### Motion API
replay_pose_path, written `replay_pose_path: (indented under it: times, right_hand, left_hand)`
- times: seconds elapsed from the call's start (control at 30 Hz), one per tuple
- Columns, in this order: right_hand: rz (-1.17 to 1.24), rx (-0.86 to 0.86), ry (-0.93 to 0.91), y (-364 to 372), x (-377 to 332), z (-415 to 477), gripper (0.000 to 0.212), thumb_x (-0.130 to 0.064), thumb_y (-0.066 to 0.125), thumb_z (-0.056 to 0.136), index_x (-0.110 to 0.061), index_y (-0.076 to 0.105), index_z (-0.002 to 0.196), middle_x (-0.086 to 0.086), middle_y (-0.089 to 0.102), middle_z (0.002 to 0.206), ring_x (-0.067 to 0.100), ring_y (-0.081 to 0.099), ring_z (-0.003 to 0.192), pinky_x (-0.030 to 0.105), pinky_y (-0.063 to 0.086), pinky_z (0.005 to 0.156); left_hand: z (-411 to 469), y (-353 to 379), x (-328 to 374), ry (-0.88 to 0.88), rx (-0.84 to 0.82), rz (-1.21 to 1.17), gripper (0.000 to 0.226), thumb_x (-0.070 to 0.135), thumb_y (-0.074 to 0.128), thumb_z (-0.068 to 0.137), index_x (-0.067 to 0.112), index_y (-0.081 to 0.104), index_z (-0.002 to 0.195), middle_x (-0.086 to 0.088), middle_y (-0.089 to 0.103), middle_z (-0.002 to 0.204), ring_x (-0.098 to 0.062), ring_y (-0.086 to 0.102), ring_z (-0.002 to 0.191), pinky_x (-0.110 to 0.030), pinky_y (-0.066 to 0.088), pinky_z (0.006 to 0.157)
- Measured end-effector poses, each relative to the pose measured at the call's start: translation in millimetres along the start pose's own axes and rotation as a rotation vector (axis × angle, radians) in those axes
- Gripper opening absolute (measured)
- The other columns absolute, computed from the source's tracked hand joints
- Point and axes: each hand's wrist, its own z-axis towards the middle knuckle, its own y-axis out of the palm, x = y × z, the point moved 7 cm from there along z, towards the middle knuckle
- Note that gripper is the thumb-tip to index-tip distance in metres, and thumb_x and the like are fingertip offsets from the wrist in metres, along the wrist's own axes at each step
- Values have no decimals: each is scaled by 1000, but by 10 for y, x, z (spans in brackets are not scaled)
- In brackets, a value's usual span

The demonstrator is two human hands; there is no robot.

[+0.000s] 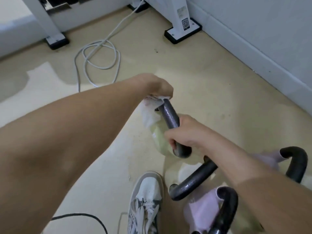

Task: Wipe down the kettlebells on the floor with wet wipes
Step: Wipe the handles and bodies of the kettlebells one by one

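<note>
1. Head view: the left hand (154, 87) is curled round a white wet wipe (151, 114), pinching it against the far end of a dark kettlebell handle (170, 116).
2. The right hand (183, 134) grips the near end of the same handle.
3. The pale yellow kettlebell (159, 140) is on the beige floor (211, 81), just ahead of a sneaker (148, 191).
4. A lilac kettlebell (202, 211) stands near, at lower right.

White cable (118, 59): lying looped on the far floor.
Frame leg (181, 14): standing far right on a black foot.
Sneaker (148, 188): resting near, toe pointing far.
Black cable (81, 214): curving across near left.
</note>
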Motion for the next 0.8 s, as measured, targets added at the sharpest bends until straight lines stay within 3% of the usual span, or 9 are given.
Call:
replay_pose_path:
  times: [0.2,0.3,0.37,0.47,0.53,0.6,0.7,0.8]
  right_hand:
    - [-449,-137,-46,-135,-260,120,33,6,52,64,-18,57,87,9,56,68,25,54,54,24,43,49]
    - [-735,13,-176,-158,-435,177,36,-1,49,74,-28,60,96,-2,56,75,23,56,73,31,39,71]
    - [-876,97,-245,-170,-529,195,32,-2,49,76,-31,58,87,-6,55,79,22,52,86,37,29,81]
    - [-962,219,-388,-166,-590,197,30,-2,51,77,-32,52,79,-7,48,91,20,41,98,39,26,82]
    - [-900,318,-423,-184,-560,172,37,-2,54,76,-35,53,93,-3,44,105,22,38,107,40,28,88]
    - [-735,427,-394,-218,-475,144,55,0,57,74,-35,49,115,1,39,121,25,35,117,41,31,94]
    - [-300,593,-276,-235,-275,-25,80,4,53,71,-32,30,139,5,27,139,28,29,125,34,33,95]
    - [249,734,-200,-81,-8,-345,65,3,50,76,-28,37,131,-1,32,133,18,37,121,21,28,94]
  left_hand:
    - [-124,309,-585,36,-45,-135,26,18,38,93,15,53,72,-12,56,78,-27,50,70,-35,41,72]
    - [-128,452,-797,107,31,-29,23,14,40,92,16,52,73,-7,56,76,-25,51,68,-32,41,67]
    - [-143,553,-849,146,109,-50,27,21,37,95,11,51,75,-10,54,75,-26,50,68,-31,40,65]
    - [-206,741,-892,80,232,-532,34,32,46,90,11,50,63,-6,48,63,-21,42,60,-31,35,62]
    - [-264,914,-923,16,271,-925,36,30,51,88,15,53,56,-2,52,57,-18,45,55,-26,36,57]
    - [-321,1105,-974,-22,280,-1351,32,29,50,91,16,64,65,-3,56,55,-17,50,50,-24,39,53]
    - [-451,1320,-1154,-56,359,-1944,24,25,51,91,13,62,73,-2,55,62,-17,49,58,-28,38,61]
    - [-614,1477,-1341,-57,435,-1957,18,8,51,85,15,64,75,-4,61,81,-17,57,82,-30,44,75]
